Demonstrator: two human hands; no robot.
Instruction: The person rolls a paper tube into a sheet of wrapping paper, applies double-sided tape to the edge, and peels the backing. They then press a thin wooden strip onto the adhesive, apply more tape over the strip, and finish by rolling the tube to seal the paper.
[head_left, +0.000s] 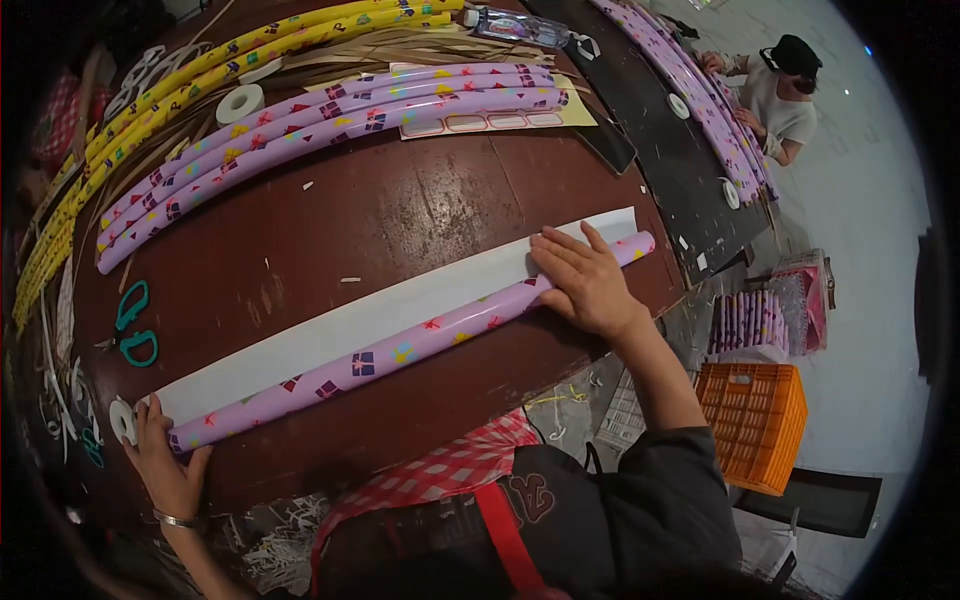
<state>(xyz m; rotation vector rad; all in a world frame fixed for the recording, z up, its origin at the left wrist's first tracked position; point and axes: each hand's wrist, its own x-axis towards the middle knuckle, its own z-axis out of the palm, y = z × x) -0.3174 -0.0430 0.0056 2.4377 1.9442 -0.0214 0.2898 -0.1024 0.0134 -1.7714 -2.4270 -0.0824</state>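
Observation:
A sheet of purple gift-patterned wrapping paper (340, 372) lies partly rolled across the table, its white underside (300, 340) showing as a strip along the far side. My left hand (165, 462) grips the left end of the roll, fingers on the far side and thumb on the near side. Beside those fingers stands a roll of white tape (123, 422). Toward the right end, my right hand (590, 285) rests flat on the roll and the white strip, fingers stretched out. Teal-handled scissors (135, 325) lie at the left of the table.
Finished purple rolls (330, 125) and yellow rolls (270, 45) lie at the back, with another tape roll (240, 103) and a plastic bottle (515, 27). A co-worker (790, 95) handles purple rolls at the dark table (690, 150). An orange crate (752, 420) stands right.

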